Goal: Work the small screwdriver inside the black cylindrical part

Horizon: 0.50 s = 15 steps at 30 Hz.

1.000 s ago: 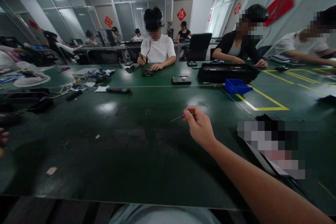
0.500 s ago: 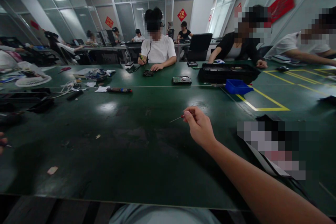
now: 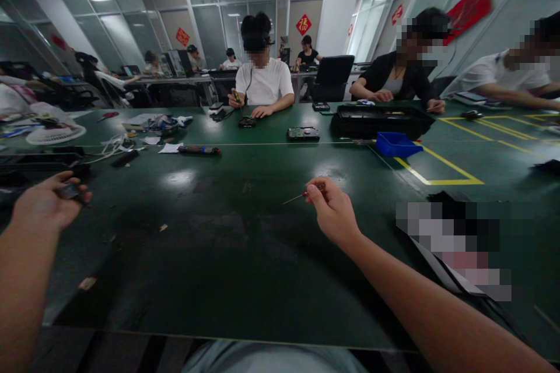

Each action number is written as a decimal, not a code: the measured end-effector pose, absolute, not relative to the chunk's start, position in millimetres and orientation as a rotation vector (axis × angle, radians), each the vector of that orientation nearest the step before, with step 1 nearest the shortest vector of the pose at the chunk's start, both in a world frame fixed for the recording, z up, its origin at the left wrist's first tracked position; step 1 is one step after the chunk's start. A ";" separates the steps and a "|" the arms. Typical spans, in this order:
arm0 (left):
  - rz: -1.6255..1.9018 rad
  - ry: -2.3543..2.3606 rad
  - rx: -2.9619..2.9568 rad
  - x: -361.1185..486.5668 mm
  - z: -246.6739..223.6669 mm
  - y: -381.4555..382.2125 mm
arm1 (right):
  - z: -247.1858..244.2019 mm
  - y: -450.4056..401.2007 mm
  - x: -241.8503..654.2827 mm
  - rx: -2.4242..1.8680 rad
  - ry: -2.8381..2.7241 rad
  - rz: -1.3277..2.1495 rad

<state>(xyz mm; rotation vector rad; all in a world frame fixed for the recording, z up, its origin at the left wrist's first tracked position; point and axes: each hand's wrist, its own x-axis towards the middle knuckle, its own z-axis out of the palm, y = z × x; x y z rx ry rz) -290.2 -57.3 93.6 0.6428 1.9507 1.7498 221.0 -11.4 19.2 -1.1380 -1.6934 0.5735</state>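
Observation:
My right hand (image 3: pixel 330 207) is closed on a small screwdriver (image 3: pixel 294 199) with a red handle; its thin shaft points left, above the green table (image 3: pixel 210 280). At the left, my left hand (image 3: pixel 48 201) holds a small dark object (image 3: pixel 70 190) between thumb and fingers. Blur and the fingers hide what that object is. The two hands are far apart. Small light scraps, one of them a pale piece (image 3: pixel 88 284), lie on the table between the left arm and the middle.
Farther back lie an opened hard drive (image 3: pixel 303 133), a blue tray (image 3: pixel 397 144), a long black bin (image 3: pixel 382 123) and a dark electric screwdriver (image 3: pixel 199 150). A white fan (image 3: pixel 56 134) and cables are back left. A person (image 3: pixel 265 84) works opposite.
My left hand has come in from the left edge, bringing the small dark object. My right hand stays where it was. The hand of a person at the back right has moved.

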 end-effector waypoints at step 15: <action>1.461 1.192 0.892 -100.8 65.6 2.5 | 21.1 -13.0 221.3 -1.112 -1.696 0.594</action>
